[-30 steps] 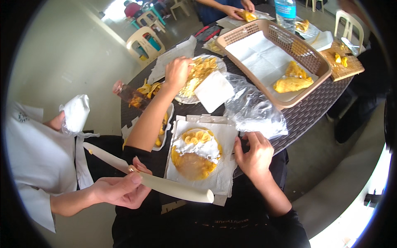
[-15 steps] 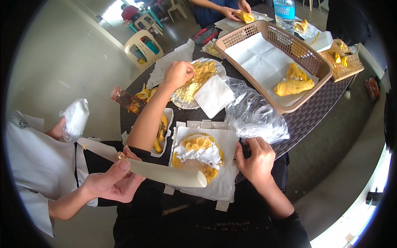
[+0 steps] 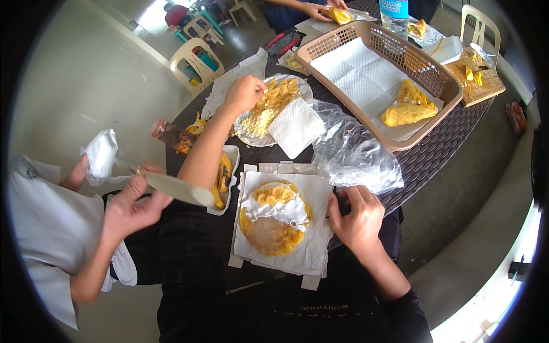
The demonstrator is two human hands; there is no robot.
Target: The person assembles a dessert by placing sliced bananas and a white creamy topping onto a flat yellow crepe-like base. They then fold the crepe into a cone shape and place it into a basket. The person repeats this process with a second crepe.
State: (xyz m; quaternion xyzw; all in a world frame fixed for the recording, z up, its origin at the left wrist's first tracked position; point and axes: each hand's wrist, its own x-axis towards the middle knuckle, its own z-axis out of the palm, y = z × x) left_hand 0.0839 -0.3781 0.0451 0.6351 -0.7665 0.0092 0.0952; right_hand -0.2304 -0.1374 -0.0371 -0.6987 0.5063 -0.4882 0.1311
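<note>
The left hand [image 3: 244, 95] reaches over the plate [image 3: 307, 90], its fingertips pinched together at the banana slices [image 3: 279, 96]; whether they grip one cannot be told. The right hand [image 3: 360, 216] is loosely curled, thumb apart from the fingers, just beside the paper [image 3: 318, 251], apparently holding nothing. Between the forearms lies the crepe [image 3: 269, 239], a thin, mottled golden round flat on that paper, white cream [image 3: 280, 212] ridged across it and coin-shaped slices [image 3: 274, 196] on its far part. Lifting soft slices singly, with light pressure, should keep them whole; setting them down without dragging the cream seems best.
</note>
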